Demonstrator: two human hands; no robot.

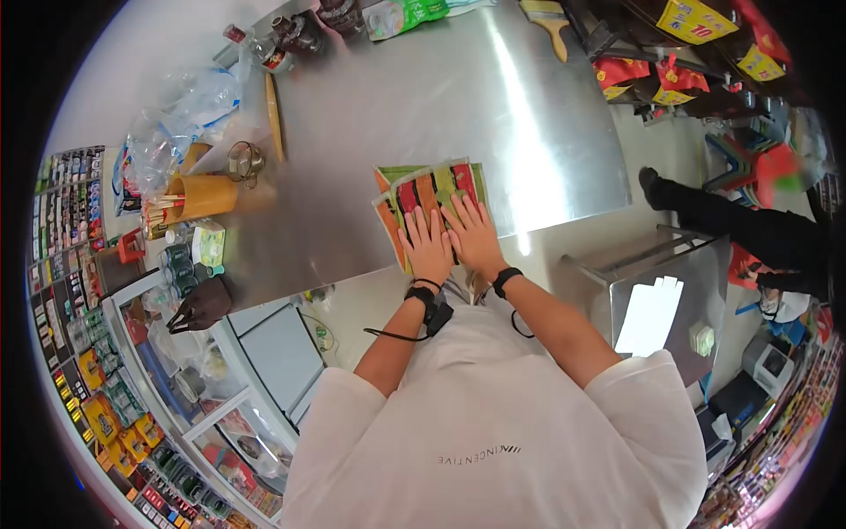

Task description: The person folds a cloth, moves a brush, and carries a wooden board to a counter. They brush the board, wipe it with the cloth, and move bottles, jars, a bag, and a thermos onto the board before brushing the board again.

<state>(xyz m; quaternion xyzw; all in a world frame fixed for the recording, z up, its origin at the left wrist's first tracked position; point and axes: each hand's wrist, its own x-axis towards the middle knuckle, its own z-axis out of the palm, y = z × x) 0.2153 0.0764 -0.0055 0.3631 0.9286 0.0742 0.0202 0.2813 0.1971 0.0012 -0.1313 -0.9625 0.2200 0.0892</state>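
Observation:
A folded striped cloth (423, 189) in red, orange, green and black lies on the metal table (370, 115), close to its front edge. My left hand (429, 247) presses flat on the cloth's near part, fingers stretched out and pointing away from me. Beside it, my right hand (474, 234) also rests flat on the cloth with its fingers spread. The two hands almost touch at the thumbs. Their palms hide the lower middle of the cloth, and its layers show as uneven edges at the top and left.
A yellow cup of sticks (204, 196), plastic bags (181, 115) and dark bottles (298, 35) stand along the left side. A brush (553, 25) lies at the far edge. Right of the table are a small side table (705, 304) and a person's dark-clothed leg (723, 216).

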